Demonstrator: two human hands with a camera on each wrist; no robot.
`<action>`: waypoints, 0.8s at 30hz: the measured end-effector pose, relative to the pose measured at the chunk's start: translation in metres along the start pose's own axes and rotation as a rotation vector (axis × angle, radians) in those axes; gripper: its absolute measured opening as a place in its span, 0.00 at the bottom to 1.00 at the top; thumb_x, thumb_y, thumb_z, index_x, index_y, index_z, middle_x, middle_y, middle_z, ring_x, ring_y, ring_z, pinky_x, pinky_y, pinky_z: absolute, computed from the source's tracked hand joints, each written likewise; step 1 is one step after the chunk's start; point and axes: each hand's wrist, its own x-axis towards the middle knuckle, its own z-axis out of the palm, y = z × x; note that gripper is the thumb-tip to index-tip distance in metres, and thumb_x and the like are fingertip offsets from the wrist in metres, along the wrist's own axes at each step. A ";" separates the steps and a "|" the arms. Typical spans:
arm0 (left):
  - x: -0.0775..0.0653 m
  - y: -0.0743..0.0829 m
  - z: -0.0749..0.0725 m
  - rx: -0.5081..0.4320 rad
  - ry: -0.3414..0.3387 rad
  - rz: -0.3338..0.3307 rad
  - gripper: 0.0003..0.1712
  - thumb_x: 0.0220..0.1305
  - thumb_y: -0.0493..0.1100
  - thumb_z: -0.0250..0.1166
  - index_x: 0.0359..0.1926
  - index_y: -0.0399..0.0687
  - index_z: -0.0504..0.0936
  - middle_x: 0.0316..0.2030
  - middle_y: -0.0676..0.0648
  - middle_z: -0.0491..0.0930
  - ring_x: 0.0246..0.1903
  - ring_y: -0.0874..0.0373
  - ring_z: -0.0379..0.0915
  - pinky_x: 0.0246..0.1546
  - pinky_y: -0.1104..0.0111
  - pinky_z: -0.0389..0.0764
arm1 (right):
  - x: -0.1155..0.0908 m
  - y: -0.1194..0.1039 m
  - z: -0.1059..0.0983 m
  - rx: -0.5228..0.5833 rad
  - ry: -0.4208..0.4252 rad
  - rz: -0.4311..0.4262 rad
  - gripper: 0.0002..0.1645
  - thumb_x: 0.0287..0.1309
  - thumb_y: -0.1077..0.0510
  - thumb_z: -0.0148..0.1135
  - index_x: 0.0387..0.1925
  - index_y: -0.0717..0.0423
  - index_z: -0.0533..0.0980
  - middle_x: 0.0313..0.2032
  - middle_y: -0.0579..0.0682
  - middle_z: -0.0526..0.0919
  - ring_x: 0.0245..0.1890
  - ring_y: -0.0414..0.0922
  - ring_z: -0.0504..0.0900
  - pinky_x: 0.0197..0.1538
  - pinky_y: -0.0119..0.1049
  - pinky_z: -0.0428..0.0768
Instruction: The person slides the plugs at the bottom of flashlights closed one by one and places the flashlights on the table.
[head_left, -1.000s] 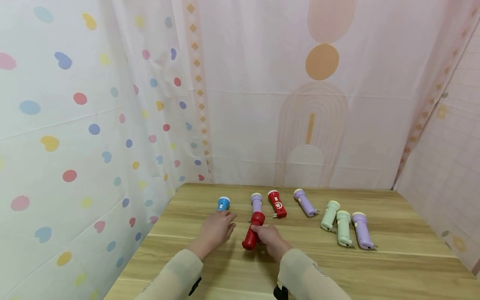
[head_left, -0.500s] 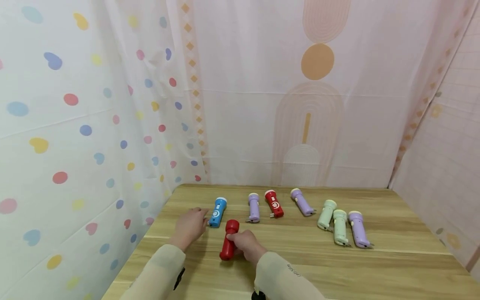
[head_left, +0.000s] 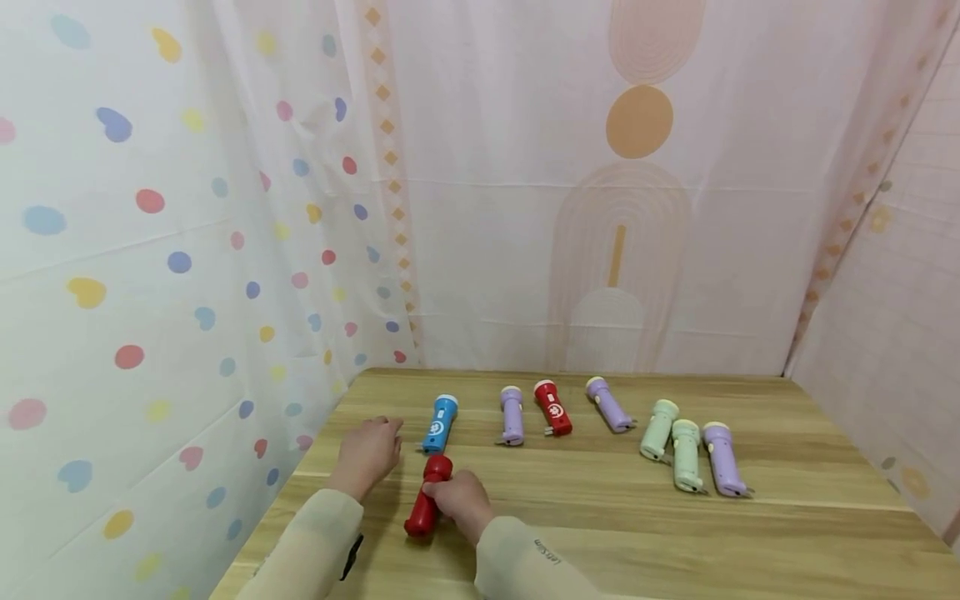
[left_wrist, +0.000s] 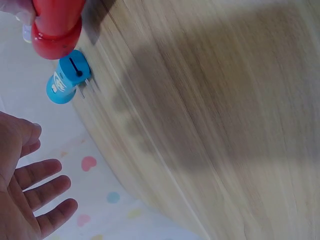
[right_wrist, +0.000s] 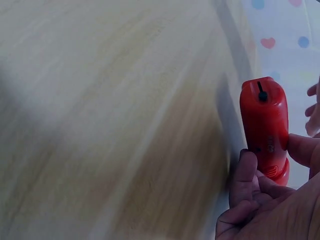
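Note:
My right hand (head_left: 462, 502) grips a red flashlight (head_left: 423, 510) between thumb and fingers, in front of a blue flashlight (head_left: 440, 425) on the table. In the right wrist view, the end of the held red flashlight (right_wrist: 265, 120) with its small black slider faces the camera. To the left of the blue flashlight, my left hand (head_left: 367, 456) hovers with fingers extended and nothing in them. The left wrist view shows that hand (left_wrist: 30, 185) with its fingers spread, apart from the blue flashlight (left_wrist: 70, 75), whose metal prongs stick out.
Farther right on the wooden table (head_left: 600, 533) lie a purple flashlight (head_left: 512, 417), another red flashlight (head_left: 553, 408), a second purple one (head_left: 610, 406), two green flashlights (head_left: 658, 431) and a third purple flashlight (head_left: 724, 460). Patterned curtains (head_left: 480, 208) hang behind and at both sides.
My right hand has carried the red flashlight leftward and nearer, away from the purple flashlight. My left hand has drawn back left from over the blue flashlight, which is now uncovered.

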 end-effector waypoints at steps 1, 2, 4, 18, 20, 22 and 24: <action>0.000 0.000 0.000 0.001 0.004 0.003 0.16 0.64 0.38 0.65 0.52 0.39 0.82 0.41 0.37 0.82 0.40 0.41 0.80 0.37 0.50 0.82 | -0.001 0.000 0.000 -0.043 0.002 -0.011 0.17 0.58 0.52 0.69 0.34 0.62 0.75 0.26 0.51 0.76 0.26 0.46 0.74 0.30 0.35 0.71; -0.001 0.000 0.001 0.002 0.007 0.005 0.15 0.63 0.38 0.65 0.51 0.39 0.82 0.40 0.37 0.82 0.39 0.41 0.80 0.36 0.50 0.82 | -0.003 0.001 0.000 -0.094 0.006 -0.023 0.18 0.59 0.50 0.69 0.32 0.61 0.76 0.25 0.50 0.76 0.25 0.45 0.74 0.30 0.34 0.70; -0.001 0.000 0.002 0.007 0.009 0.008 0.15 0.63 0.38 0.65 0.50 0.39 0.82 0.39 0.37 0.82 0.38 0.41 0.80 0.35 0.50 0.82 | -0.004 0.002 0.000 -0.194 0.015 -0.052 0.19 0.59 0.46 0.69 0.28 0.57 0.76 0.23 0.49 0.76 0.23 0.44 0.74 0.28 0.35 0.69; 0.008 0.004 0.016 0.000 -0.044 0.007 0.13 0.64 0.40 0.66 0.48 0.40 0.83 0.39 0.39 0.82 0.39 0.43 0.80 0.39 0.50 0.82 | -0.003 0.009 -0.022 -0.216 -0.021 -0.117 0.18 0.62 0.46 0.65 0.28 0.57 0.79 0.23 0.47 0.77 0.24 0.45 0.73 0.28 0.37 0.71; 0.010 0.007 0.017 -0.005 -0.048 0.013 0.14 0.64 0.41 0.66 0.48 0.40 0.83 0.39 0.39 0.82 0.39 0.43 0.79 0.40 0.50 0.81 | -0.002 0.010 -0.031 -0.229 -0.019 -0.141 0.18 0.61 0.46 0.65 0.31 0.58 0.81 0.24 0.47 0.78 0.25 0.45 0.75 0.30 0.39 0.73; 0.012 0.009 0.017 -0.008 -0.052 0.018 0.14 0.64 0.41 0.66 0.48 0.40 0.83 0.40 0.40 0.82 0.39 0.44 0.79 0.41 0.50 0.81 | -0.001 0.011 -0.041 -0.257 -0.016 -0.166 0.18 0.61 0.46 0.66 0.33 0.59 0.82 0.26 0.46 0.79 0.27 0.44 0.75 0.31 0.40 0.75; 0.014 0.011 0.017 -0.007 -0.052 0.024 0.13 0.65 0.42 0.66 0.47 0.40 0.83 0.37 0.40 0.81 0.37 0.45 0.78 0.39 0.51 0.81 | 0.000 0.013 -0.052 -0.316 -0.019 -0.191 0.18 0.61 0.46 0.66 0.34 0.59 0.83 0.26 0.46 0.79 0.27 0.44 0.75 0.33 0.41 0.75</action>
